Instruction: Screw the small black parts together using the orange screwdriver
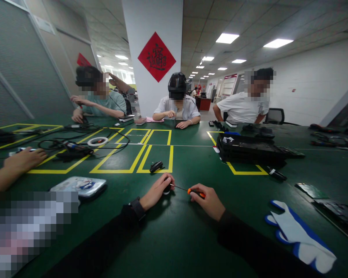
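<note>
Centre of the frame: left hand (159, 190) curled over a dark piece (167, 189) low over the green table (178, 247), fingers closed about it with almost no gap, seemingly to brace it against the tool. Right hand (208, 200), just right of centre, had its fingers wrapped around the screwdriver (189, 191), orange-and-black handle in the grip, shaft running left toward the piece. Held nearly level, I judged, so that it met the piece from the side.

Bench in front of the body was open, likely to give both forearms room. A black gadget (156, 166) sat just beyond the left hand, within a yellow outline (171, 158), perhaps marking its place. White glove (303, 235) lay at lower right, off the fingers, maybe for finer feel; one or two, I couldn't tell.

Hard to see: the piece was mostly under the fingers, its kind unclear; the driver's tip was lost there too, contact uncertain. Lower left was blocked out by pixels. A neighbour's hand (26, 159) entered at the left edge, its arm cut off.
</note>
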Demonstrator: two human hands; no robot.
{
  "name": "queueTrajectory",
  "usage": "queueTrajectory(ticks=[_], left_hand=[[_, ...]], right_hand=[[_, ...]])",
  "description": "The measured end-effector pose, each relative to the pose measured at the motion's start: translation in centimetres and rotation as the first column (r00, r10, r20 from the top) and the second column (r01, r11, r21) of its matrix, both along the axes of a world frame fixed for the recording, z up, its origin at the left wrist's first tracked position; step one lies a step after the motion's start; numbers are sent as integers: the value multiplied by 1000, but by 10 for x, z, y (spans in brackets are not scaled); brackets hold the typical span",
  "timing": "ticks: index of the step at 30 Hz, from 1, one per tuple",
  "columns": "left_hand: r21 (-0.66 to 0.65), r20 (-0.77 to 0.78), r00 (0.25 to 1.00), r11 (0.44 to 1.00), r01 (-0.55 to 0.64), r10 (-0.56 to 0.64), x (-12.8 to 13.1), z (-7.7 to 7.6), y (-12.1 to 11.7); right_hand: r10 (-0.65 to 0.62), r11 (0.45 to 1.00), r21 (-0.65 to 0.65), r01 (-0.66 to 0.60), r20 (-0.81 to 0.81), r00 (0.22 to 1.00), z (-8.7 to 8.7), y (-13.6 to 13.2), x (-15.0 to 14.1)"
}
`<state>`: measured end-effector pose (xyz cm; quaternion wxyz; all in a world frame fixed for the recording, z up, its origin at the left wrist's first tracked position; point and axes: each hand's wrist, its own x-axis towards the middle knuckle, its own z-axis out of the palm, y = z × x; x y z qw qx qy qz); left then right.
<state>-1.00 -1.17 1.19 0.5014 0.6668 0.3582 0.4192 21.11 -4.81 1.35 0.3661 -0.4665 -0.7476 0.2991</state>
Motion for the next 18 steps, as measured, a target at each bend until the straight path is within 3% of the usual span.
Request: queueTrajectory(ticks=[6, 18], left_hand=[[29, -45, 999, 1000, 1, 0, -1, 0, 0], [-14, 14, 1000, 1000, 11, -11, 0, 5, -3]], right_hand=[[-27, 998, 55, 27, -2, 1000, 0, 0, 0], [-6, 997, 83, 8, -18, 1000, 0, 0, -1]])
